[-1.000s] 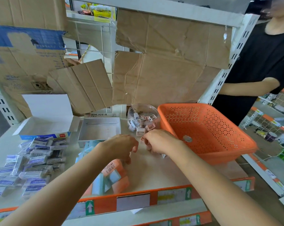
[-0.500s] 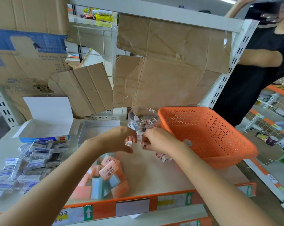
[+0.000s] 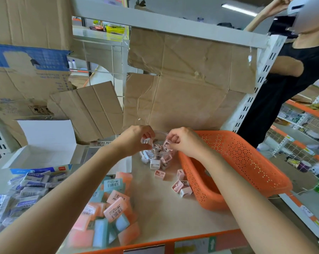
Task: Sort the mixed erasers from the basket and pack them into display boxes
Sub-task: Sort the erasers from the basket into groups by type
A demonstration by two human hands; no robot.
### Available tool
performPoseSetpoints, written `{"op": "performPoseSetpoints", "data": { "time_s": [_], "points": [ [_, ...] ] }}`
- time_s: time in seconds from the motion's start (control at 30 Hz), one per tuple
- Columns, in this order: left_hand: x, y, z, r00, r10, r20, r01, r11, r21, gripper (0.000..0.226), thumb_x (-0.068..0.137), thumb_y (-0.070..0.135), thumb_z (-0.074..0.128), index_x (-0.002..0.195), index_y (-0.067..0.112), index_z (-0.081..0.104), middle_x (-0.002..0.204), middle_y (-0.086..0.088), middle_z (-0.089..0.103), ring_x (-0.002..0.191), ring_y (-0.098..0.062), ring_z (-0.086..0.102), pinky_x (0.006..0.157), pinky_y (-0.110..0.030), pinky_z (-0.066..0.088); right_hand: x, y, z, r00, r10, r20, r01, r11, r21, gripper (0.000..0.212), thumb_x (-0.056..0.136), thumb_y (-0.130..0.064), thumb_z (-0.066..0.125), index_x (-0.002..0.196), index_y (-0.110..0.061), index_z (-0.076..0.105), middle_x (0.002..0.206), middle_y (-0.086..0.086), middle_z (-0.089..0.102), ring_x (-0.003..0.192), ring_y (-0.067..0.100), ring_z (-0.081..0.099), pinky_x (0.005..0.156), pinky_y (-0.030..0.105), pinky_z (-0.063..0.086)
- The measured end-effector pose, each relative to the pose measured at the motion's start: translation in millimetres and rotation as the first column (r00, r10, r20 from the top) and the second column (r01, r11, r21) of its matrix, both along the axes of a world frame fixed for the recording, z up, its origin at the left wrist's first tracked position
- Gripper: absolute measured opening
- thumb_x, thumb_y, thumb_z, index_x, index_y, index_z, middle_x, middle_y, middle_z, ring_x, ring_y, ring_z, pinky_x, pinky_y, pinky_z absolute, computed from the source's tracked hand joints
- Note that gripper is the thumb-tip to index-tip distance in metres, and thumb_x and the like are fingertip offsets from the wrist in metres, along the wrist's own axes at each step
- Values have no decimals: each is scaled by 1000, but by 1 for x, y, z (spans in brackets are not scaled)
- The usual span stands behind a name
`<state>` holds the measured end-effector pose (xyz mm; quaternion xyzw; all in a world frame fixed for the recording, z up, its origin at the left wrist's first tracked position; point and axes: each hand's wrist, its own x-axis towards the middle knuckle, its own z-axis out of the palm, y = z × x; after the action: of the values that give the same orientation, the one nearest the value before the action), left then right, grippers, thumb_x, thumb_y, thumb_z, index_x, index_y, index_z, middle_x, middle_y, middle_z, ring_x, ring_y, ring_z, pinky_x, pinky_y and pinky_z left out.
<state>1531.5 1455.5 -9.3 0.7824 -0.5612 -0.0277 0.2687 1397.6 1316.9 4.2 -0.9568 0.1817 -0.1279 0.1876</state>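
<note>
Grips over clear tub (image 3: 161,133): left hand (image 3: 134,141) pinches white eraser (image 3: 147,141), right hand (image 3: 185,142) pinches pink eraser (image 3: 167,144).

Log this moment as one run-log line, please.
left hand: pinches white eraser | right hand: pinches pink eraser | both at clear jar

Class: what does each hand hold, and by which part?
Left hand pinches a white eraser by its upper edge; right hand pinches a pink eraser by its upper edge.

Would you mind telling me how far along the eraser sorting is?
Done: the orange basket looks empty. In hand: left hand and right hand each pinch a small piece over the clear tub. Left: loose small pieces, the pink pile and the blue-white pile lie unboxed.
</note>
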Motion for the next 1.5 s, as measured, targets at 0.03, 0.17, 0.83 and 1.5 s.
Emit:
{"op": "performPoseSetpoints", "data": {
  "time_s": [0.03,0.17,0.83,1.5],
  "points": [
    [2,-4,-1,1000,5,-6,-5,1000,1,33,78,13,73,108,10,61,107,-5,64,95,-14,58,71,-8,36,3,-3,-1,1000,-10,3,10,1000,-1,16,78,-22,73,92,-16,68,78,-6,61,74,12,59,68,27,46],
    [6,-17,-5,999,21,-36,-21,1000,11,32,80,8,68,112,8,60,111,-7,64,101,-16,59,74,-9,38,17,-12,-4,999,-42,-3,42,999,-12,20,80,-20,71,99,-15,67,81,-6,60,77,13,59,70,26,47],
    [-30,21,-24,979,-197,58,185,969,161,35,85,23,65,118,16,59,114,1,62,100,-13,59,84,-21,43,-47,14,-10,996,-44,77,38,996,77,21,81,-17,69,101,-20,67,96,-7,67,85,6,61,74,17,49],
    [-53,7,-59,959,-171,228,92,943,320,24,88,18,54,111,20,61,117,0,60,108,-17,55,85,-26,41,-97,74,-24,999,-24,34,18,982,186,26,82,-15,68,107,-21,65,101,-4,63,90,8,61,80,26,52]
  ]
}}
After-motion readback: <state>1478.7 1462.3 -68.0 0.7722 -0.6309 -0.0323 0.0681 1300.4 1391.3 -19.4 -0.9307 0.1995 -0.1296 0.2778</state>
